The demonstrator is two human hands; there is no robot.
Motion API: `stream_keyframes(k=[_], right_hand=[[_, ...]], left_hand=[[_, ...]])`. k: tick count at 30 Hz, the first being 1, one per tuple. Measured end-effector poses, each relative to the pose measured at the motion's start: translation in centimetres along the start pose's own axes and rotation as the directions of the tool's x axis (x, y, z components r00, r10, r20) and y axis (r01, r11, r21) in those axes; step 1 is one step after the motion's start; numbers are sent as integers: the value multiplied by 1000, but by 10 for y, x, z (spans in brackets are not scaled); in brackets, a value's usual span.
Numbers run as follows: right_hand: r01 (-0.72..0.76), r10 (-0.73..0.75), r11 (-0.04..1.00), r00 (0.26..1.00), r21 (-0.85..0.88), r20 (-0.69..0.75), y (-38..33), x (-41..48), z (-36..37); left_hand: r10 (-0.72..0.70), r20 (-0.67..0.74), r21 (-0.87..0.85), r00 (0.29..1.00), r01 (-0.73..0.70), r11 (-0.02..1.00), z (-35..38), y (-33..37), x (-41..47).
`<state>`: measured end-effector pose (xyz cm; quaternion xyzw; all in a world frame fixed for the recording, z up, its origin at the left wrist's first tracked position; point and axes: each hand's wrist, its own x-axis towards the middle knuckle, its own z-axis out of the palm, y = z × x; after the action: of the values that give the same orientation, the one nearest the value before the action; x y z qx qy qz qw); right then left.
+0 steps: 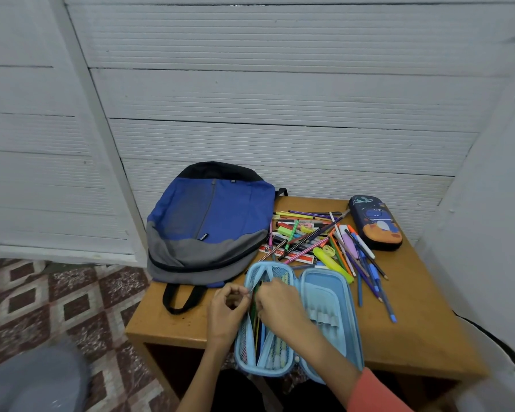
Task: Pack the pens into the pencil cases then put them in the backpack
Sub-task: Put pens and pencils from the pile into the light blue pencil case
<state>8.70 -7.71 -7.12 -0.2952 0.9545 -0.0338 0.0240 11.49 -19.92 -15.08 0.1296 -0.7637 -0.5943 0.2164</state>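
A light blue pencil case (329, 295) lies open at the table's front edge, with several pens in its left half. My left hand (228, 310) pinches the mesh flap at that half's left side. My right hand (280, 306) is over the same half, its fingers curled on pens inside. A pile of loose pens and markers (321, 242) lies behind the case. A dark blue pencil case with a cartoon print (375, 223) lies zipped at the back right. The blue and grey backpack (208, 224) lies flat at the table's back left.
The small wooden table (414, 322) stands against a white ribbed wall. Patterned floor tiles (57, 307) lie to the left. The backpack's black handle (179, 298) hangs toward the front left of the table.
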Motion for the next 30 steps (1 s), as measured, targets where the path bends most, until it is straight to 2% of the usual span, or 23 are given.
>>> stream_keyframes(k=[6, 10, 13, 16, 18, 20, 24, 30], right_hand=[[-1, -4, 997, 998, 74, 63, 14, -5, -4], [-8, 11, 941, 1000, 339, -6, 25, -4, -4], [-99, 200, 841, 971, 531, -135, 57, 3, -6], [-213, 461, 737, 852, 641, -247, 108, 2, -8], [-319, 593, 695, 760, 644, -264, 142, -6, -5], [-411, 649, 682, 721, 606, -242, 169, -18, 4], [-514, 663, 701, 724, 494, -188, 191, -29, 20], [-545, 675, 702, 715, 457, -184, 191, -28, 20]], left_hand=[[-7, -11, -14, 1000, 7, 1000, 0, -2, 1], [-5, -6, -20, 1000, 5, 1000, 0, -2, 0], [-17, -1, -37, 1000, 17, 999, 0, -2, 0], [-13, -8, -52, 1000, 13, 999, 1, -2, 0], [-17, -10, -58, 1000, 16, 998, 1, -1, -1], [-16, -15, -49, 1000, 15, 999, 1, -1, -1], [-19, -11, -37, 1000, 19, 999, 1, -3, 1], [-27, -10, -41, 1000, 27, 999, 1, -3, -1]])
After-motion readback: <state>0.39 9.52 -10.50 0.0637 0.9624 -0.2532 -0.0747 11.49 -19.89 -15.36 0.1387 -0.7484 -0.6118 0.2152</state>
